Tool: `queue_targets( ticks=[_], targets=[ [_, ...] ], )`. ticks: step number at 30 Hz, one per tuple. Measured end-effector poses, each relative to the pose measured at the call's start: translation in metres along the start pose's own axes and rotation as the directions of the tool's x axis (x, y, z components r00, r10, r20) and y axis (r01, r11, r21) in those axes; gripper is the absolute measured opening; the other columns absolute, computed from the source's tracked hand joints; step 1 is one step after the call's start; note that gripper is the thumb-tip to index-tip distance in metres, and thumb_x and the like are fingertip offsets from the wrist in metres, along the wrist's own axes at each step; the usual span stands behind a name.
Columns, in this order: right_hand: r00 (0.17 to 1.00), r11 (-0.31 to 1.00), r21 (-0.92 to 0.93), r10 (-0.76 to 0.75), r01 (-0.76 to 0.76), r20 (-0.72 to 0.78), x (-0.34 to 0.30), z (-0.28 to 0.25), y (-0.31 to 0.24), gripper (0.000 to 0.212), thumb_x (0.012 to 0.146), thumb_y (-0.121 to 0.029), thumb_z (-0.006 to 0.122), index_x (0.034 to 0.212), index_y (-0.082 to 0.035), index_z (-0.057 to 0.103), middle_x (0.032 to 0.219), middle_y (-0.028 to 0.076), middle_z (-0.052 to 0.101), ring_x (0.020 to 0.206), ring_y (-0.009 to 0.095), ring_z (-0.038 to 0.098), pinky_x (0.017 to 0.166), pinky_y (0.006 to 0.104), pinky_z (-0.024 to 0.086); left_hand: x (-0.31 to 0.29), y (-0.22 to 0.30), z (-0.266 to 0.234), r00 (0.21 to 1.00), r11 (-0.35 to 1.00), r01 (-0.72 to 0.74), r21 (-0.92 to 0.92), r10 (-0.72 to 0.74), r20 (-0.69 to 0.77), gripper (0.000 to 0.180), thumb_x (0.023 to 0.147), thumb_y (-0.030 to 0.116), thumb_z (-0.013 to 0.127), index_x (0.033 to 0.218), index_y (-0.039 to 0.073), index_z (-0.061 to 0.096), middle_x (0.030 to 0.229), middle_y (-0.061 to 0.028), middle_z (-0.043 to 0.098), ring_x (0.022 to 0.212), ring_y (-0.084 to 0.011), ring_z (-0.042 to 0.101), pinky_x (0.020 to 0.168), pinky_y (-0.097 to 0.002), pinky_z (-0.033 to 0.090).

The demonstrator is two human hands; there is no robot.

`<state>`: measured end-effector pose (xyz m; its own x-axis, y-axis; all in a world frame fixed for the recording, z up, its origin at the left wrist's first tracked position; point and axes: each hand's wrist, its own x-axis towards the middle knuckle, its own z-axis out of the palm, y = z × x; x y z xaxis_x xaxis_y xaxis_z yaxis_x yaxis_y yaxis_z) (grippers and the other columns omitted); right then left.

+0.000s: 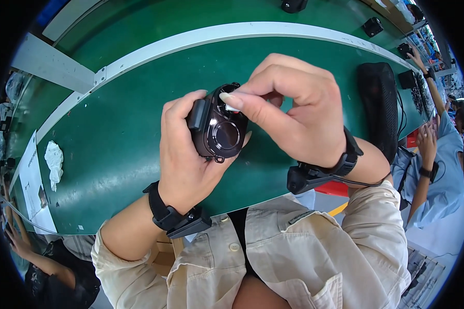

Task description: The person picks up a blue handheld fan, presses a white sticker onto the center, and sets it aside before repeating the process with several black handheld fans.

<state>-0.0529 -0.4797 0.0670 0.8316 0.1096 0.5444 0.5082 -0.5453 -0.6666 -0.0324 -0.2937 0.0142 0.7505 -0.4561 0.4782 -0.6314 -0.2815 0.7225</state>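
My left hand (pixel 183 149) is wrapped round a black camera-like device (pixel 226 135), which has a glossy round face and a small loop at its lower end. It is held above the green table, tilted up toward me. At the device's upper end, my right hand (pixel 299 103) pinches a small white piece (pixel 232 108) between thumb and forefinger. That piece touches the black body, and a bit of red shows beside it. My thumb partly covers this spot, so what the piece is cannot be made out.
A crumpled white tissue (pixel 54 165) and a printed sheet (pixel 33 185) lie at the left of the green table (pixel 113 175). A black mesh pouch (pixel 379 103) lies at the right. A white rail (pixel 232 32) crosses behind. Co-workers sit on both sides.
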Motion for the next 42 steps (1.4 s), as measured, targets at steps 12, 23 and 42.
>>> queue_targets(
  ticks=[12,23,42],
  targets=[
    [0.97,0.902,0.361,0.2,-0.236,0.136,0.002,-0.002,0.006,0.013,0.083,-0.008,0.072,0.085,-0.003,0.06,0.084,0.003,0.055,0.072,0.008,0.052,0.061,0.0207,0.041,0.0,0.002,-0.001,1.0,0.997,0.018,-0.071,-0.019,-0.021,0.072,0.072,0.005,0.081,0.129,0.002,0.037,0.122,-0.0131,0.046,0.109,-0.0205,0.052,0.092,-0.0316,0.045],
    [0.986,0.917,0.362,0.138,-0.165,0.098,0.0,0.011,0.009,0.014,0.092,-0.012,0.062,0.1,-0.002,0.058,0.112,0.009,0.057,0.105,0.015,0.055,0.088,0.0294,0.045,-0.002,0.0,-0.002,1.0,0.999,-0.013,-0.04,0.012,-0.002,0.078,0.07,0.006,0.083,0.131,0.002,0.035,0.123,-0.0124,0.045,0.11,-0.0211,0.051,0.093,-0.0332,0.044],
    [0.919,0.458,0.797,0.211,-0.394,0.333,-0.011,0.03,0.005,0.031,0.099,-0.021,0.049,0.121,0.001,0.053,0.126,0.014,0.056,0.116,0.02,0.053,0.099,0.0337,0.044,-0.002,-0.001,0.001,0.992,0.995,-0.097,0.022,0.098,-0.082,0.087,0.065,0.014,0.087,0.131,0.004,0.032,0.115,-0.0174,0.048,0.101,-0.0293,0.054,0.084,-0.0381,0.047]
  ],
)
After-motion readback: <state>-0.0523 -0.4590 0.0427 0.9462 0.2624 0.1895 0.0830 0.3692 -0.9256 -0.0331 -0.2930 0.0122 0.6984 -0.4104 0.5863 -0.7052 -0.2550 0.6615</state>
